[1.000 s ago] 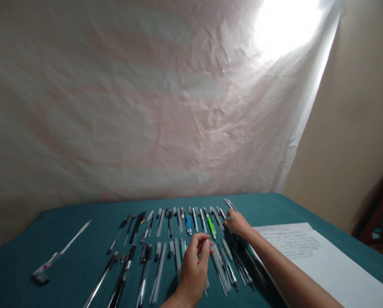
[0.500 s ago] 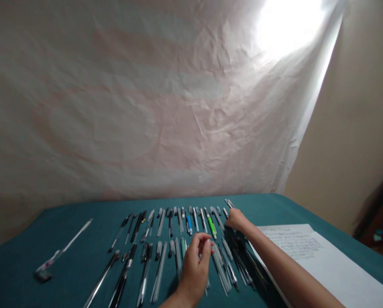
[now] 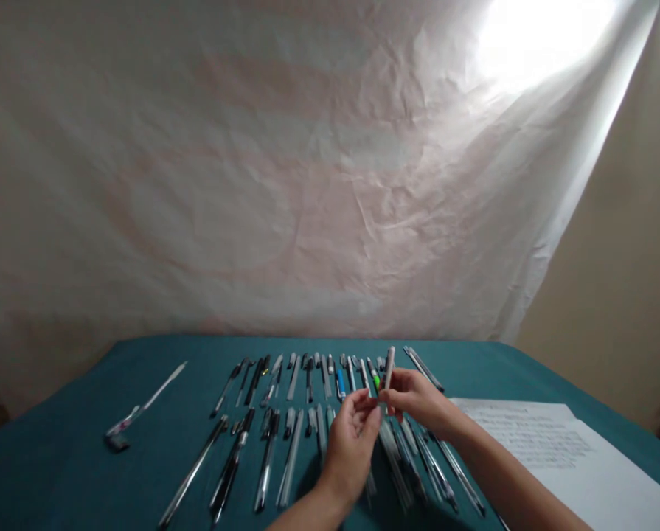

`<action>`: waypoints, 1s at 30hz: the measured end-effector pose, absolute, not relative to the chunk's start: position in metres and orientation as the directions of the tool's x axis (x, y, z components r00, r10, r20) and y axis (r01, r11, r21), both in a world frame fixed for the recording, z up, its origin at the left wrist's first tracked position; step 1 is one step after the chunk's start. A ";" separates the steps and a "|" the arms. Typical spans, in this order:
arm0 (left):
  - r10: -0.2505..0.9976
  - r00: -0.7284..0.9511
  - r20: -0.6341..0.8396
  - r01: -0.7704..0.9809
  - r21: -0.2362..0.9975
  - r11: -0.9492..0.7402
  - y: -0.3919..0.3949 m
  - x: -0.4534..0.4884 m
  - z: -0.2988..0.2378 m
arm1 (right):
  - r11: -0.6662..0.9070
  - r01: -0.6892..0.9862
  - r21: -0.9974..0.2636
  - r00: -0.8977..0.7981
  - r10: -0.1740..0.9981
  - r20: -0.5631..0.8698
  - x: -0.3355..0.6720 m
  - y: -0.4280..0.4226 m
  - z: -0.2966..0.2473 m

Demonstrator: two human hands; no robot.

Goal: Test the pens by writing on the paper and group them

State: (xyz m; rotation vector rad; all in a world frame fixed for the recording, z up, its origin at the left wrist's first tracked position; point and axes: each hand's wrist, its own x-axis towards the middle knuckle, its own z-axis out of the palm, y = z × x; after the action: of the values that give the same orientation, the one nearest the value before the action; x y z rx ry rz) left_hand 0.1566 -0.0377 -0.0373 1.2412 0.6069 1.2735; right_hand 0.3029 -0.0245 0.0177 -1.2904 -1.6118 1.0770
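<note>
My right hand holds a slim pale pen lifted off the teal table, its fingers pinched round the lower end. My left hand is raised just left of it, fingers curled and its fingertips close to the pen's lower end; whether they touch it I cannot tell. Under both hands lie two rows of several pens, among them a blue one and a green one.
A single white pen lies apart at the table's left. A printed sheet of paper lies at the right front. A creased white cloth hangs behind the table, with a bright light at the upper right.
My right hand has picked a pen out of the far row and brought it back toward my left hand. The view has shifted, so everything sits further right.
</note>
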 end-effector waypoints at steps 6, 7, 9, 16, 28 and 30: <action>0.911 0.325 0.254 -0.390 0.914 -0.115 -0.039 0.159 -0.037 | 0.129 0.243 -0.961 -0.209 0.975 0.078 0.292 -0.031 0.012; 0.909 0.335 0.247 -0.383 0.917 -0.108 -0.039 0.159 -0.037 | 0.132 0.240 -0.962 -0.213 0.974 0.081 0.292 -0.031 0.011; 0.904 0.347 0.249 -0.374 0.921 -0.110 -0.038 0.159 -0.037 | 0.136 0.236 -0.962 -0.217 0.972 0.084 0.294 -0.031 0.013; 0.868 0.368 0.333 -0.134 0.943 -0.305 -0.042 0.154 -0.038 | 0.245 0.150 -0.958 0.058 0.965 0.256 0.318 -0.040 0.053; 0.846 0.355 0.398 -0.005 0.906 -0.424 -0.045 0.152 -0.029 | 0.336 0.161 -0.928 0.234 0.900 0.367 0.350 -0.045 0.072; 0.846 0.358 0.395 0.006 0.905 -0.425 -0.045 0.151 -0.028 | 0.328 0.170 -0.929 0.228 0.904 0.361 0.350 -0.045 0.072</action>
State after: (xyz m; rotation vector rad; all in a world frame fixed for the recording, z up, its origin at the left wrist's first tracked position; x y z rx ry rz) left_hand 0.1514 -0.0450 -0.0283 1.7296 0.7592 1.1839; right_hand 0.3499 -0.0450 0.0716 -1.1430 -1.2547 0.6982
